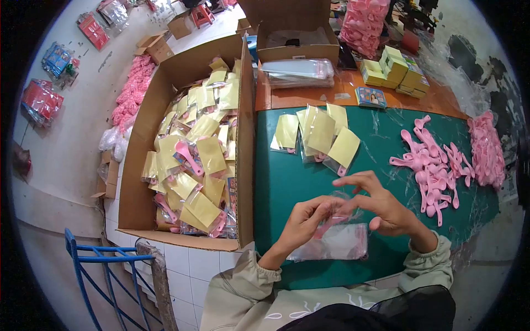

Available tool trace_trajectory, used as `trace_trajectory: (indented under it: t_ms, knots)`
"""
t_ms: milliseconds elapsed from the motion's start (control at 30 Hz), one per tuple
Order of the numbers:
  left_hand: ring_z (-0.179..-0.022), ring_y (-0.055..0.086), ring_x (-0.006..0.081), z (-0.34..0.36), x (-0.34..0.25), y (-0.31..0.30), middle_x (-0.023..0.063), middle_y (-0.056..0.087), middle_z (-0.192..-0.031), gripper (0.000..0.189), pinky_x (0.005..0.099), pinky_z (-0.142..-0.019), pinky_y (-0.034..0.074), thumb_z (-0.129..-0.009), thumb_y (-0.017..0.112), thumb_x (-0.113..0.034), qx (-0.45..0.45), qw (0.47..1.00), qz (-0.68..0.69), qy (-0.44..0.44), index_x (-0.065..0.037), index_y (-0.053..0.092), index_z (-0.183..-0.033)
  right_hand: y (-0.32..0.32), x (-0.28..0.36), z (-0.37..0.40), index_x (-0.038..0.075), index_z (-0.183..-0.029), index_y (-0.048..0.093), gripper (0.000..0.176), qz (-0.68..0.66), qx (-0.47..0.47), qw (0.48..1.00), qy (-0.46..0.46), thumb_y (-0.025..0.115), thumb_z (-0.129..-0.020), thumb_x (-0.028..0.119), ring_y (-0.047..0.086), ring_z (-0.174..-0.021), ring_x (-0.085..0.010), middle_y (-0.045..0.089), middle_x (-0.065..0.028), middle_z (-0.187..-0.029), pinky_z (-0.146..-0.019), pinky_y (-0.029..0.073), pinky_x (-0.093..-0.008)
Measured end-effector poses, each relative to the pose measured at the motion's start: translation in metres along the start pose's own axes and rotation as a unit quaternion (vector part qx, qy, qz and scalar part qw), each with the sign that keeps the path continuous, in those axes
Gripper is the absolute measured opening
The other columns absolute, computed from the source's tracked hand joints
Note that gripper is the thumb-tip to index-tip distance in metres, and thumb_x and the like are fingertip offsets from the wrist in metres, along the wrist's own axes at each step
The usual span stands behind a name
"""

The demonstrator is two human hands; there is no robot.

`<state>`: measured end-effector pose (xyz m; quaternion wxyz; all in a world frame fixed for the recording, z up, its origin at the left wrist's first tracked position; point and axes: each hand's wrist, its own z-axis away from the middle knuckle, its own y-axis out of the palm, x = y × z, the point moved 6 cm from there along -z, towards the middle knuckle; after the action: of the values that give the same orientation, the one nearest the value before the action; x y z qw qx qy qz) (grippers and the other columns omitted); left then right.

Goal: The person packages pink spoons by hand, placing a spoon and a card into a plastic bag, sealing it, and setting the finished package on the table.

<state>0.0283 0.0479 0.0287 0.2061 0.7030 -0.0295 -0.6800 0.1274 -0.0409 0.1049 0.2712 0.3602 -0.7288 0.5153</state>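
Note:
My left hand (309, 219) pinches a small clear plastic bag over the table's near edge. Something pink, apparently a spoon (329, 226), shows at the bag, partly behind my fingers. Close beside it, my right hand (383, 208) has its fingers spread and its thumb apart; whether a fingertip touches the bag is hard to see. Beneath both hands lies a stack of clear plastic bags (345, 245). Farther up the table are several filled bags with pale yellow cards (319, 132). Loose pink spoons (433, 171) form a pile to the right.
A large cardboard box (245, 165) full of packed bags stands left of the green table (381, 265). At the back are stacked cards (393, 67), a bundle of clear bags (298, 73) and an opened box (298, 52). A blue metal frame (105, 259) stands lower left.

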Motion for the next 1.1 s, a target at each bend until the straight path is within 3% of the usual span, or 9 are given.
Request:
trace_trajectory:
  t_ms: [100,200,267,333,433,533,767,967,1100]
  knots:
    - [-0.09,0.062,0.016,0.0,-0.001,-0.006,0.0133,0.064,-0.097,0.038,0.0265,-0.078,0.049,-0.098,0.04,-0.027,-0.012,0.999,0.041,0.007,0.005,0.056,-0.11,-0.025,-0.025,-0.03,0.003,-0.093,0.064,0.069,-0.147,0.085,0.985,-0.033,0.031,-0.088,0.064,0.048,-0.107,-0.0284,0.051,-0.0161,-0.122,-0.088,0.04,-0.0368]
    - [-0.094,0.061,0.0158,0.0,-0.001,-0.01,0.0141,0.064,-0.099,0.034,0.0257,-0.08,0.048,-0.098,0.041,-0.023,-0.014,0.997,0.078,-0.003,0.005,0.056,-0.111,-0.107,-0.145,-0.056,0.0,-0.098,0.063,0.042,0.105,-0.092,0.982,0.127,0.048,-0.091,0.038,0.058,-0.088,-0.021,0.058,-0.0137,-0.108,-0.073,0.047,-0.0304]
    - [-0.096,0.061,0.0185,0.004,0.002,-0.015,0.0156,0.064,-0.1,0.034,0.0275,-0.082,0.048,-0.098,0.042,-0.022,-0.022,0.996,0.075,-0.029,0.006,0.057,-0.11,-0.166,-0.23,-0.051,-0.003,-0.087,0.064,0.037,0.345,-0.211,0.889,0.216,0.059,-0.085,0.033,0.057,-0.082,-0.0254,0.06,-0.0167,-0.095,-0.071,0.046,-0.0347]
    - [-0.094,0.062,0.0211,0.004,-0.006,-0.014,0.0161,0.064,-0.099,0.034,0.0301,-0.083,0.05,-0.097,0.043,-0.024,-0.023,0.997,0.067,0.032,0.006,0.057,-0.107,-0.2,-0.296,-0.036,-0.003,-0.077,0.063,0.038,0.389,-0.201,0.81,0.39,0.063,-0.081,0.035,0.055,-0.082,-0.0309,0.058,-0.0202,-0.094,-0.069,0.045,-0.0391]
    - [-0.093,0.063,0.023,0.008,-0.008,-0.019,0.0166,0.064,-0.098,0.037,0.0326,-0.083,0.05,-0.096,0.044,-0.029,-0.04,0.996,0.068,0.041,0.004,0.058,-0.102,-0.197,-0.324,-0.018,-0.002,-0.076,0.059,0.036,0.369,-0.24,0.811,0.386,0.067,-0.077,0.033,0.054,-0.081,-0.0362,0.057,-0.0222,-0.087,-0.068,0.043,-0.0428]
    - [-0.092,0.063,0.0227,0.009,-0.001,-0.022,0.0163,0.065,-0.098,0.037,0.0325,-0.082,0.05,-0.096,0.044,-0.029,-0.042,0.997,0.07,0.005,0.004,0.058,-0.103,-0.193,-0.299,-0.014,-0.002,-0.081,0.058,0.035,0.448,-0.37,0.775,0.25,0.069,-0.075,0.031,0.053,-0.081,-0.0398,0.056,-0.0221,-0.08,-0.07,0.043,-0.0439]
    - [-0.091,0.062,0.0155,0.009,0.005,-0.014,0.015,0.065,-0.1,0.032,0.022,-0.072,0.049,-0.098,0.042,-0.021,0.004,0.997,0.078,0.003,0.003,0.057,-0.111,-0.2,-0.265,-0.01,0.0,-0.093,0.059,0.019,0.517,-0.339,0.754,0.222,0.062,-0.081,0.014,0.059,-0.072,-0.0309,0.059,-0.0154,-0.079,-0.065,0.045,-0.0411]
    - [-0.092,0.062,0.0167,0.009,-0.002,-0.011,0.0143,0.065,-0.099,0.031,0.025,-0.08,0.049,-0.097,0.042,-0.02,-0.007,0.998,0.057,-0.007,0.004,0.057,-0.111,-0.144,-0.131,-0.019,0.002,-0.093,0.059,0.013,0.079,-0.307,0.929,0.191,0.059,-0.084,0.012,0.059,-0.067,-0.0101,0.063,-0.0043,-0.078,-0.05,0.046,-0.0233]
    - [-0.091,0.062,0.0168,0.009,0.001,-0.007,0.0131,0.065,-0.098,0.033,0.027,-0.08,0.049,-0.097,0.042,-0.023,-0.005,0.999,0.046,-0.016,0.003,0.058,-0.109,-0.073,-0.021,0.0,0.002,-0.092,0.057,0.012,-0.105,-0.215,0.947,0.216,0.062,-0.081,0.004,0.058,-0.067,-0.0076,0.061,-0.0035,-0.08,-0.051,0.046,-0.02]
